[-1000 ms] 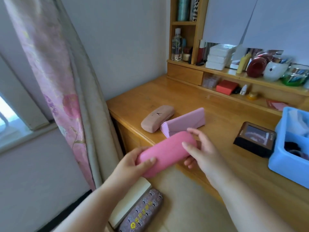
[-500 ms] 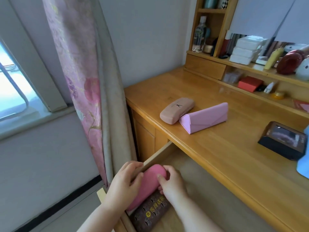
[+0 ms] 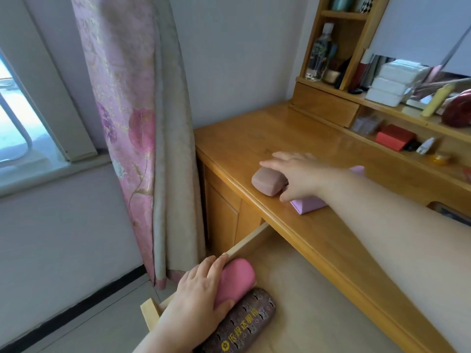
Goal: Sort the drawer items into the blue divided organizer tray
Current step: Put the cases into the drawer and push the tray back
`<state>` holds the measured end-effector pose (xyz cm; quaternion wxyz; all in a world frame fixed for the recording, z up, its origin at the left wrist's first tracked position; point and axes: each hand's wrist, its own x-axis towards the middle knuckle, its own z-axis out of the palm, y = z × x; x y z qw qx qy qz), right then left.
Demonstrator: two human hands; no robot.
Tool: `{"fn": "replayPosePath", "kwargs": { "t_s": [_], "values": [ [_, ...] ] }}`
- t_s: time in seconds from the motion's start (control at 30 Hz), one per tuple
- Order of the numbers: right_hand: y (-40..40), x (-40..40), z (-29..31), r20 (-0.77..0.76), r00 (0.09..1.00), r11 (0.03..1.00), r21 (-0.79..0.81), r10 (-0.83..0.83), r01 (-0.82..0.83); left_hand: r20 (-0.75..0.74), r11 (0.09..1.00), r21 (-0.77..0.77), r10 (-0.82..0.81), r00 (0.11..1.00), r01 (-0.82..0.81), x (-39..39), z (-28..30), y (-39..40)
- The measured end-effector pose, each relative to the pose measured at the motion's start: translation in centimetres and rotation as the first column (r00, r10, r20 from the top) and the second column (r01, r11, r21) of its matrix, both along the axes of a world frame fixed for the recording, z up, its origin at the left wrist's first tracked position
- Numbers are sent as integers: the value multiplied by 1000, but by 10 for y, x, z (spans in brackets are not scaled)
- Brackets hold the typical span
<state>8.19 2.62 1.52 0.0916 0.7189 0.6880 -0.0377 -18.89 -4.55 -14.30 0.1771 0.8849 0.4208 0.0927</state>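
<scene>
Curling round the bright pink glasses case (image 3: 235,281), the fingers of the left hand (image 3: 196,299) wrap its top while the thumb presses its lower side, so the case is gripped inside the open drawer (image 3: 300,309), tight against the drawer's left wall. Just beside it on the right, touching along its length, lies a brown patterned glasses case (image 3: 242,327) with yellow printed characters, its near end running under the left wrist.

The right hand (image 3: 297,177) reaches out over the wooden desk (image 3: 254,138), its fingers spread and nearly straight across the top of the dusty-pink glasses case (image 3: 267,183), with the thumb down at the case's near right corner; whether the hand has closed on the case or only rests on it I cannot tell. Directly beside that case, partly hidden beneath the right palm and forearm, sits a lilac triangular folding glasses case (image 3: 307,206), only its two ends showing. Both cases lie near the front edge of the desk, above the drawer.

Further out, the desk's back shelf (image 3: 328,105) carries a clear bottle (image 3: 319,54), a stack of white boxes (image 3: 393,82) and a red box (image 3: 393,137). A pink floral curtain (image 3: 122,118) hangs left of the desk.
</scene>
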Motion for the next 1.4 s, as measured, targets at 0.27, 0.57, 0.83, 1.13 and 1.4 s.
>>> {"fn": "replayPosePath", "kwargs": {
  "t_s": [0.27,0.57,0.83,1.13,1.4],
  "values": [
    [26,-25,-13,303,923,971,-90,237,-220,61,1000,-7,9,998,-9,-2,-7,2],
    [-94,-75,4,-28,821,661,609,570,-438,476,992,-61,127,870,-112,-4,17,-1],
    [-190,-128,-118,-46,904,879,259,426,-401,418,990,-34,141,898,-139,-16,14,-15],
    [-202,-141,-153,-251,926,917,355,281,-182,258,999,24,38,965,-45,-13,15,-15],
    [-197,-105,-163,-305,951,987,163,57,-8,-17,993,41,-112,994,113,-9,12,-13]
  ]
}}
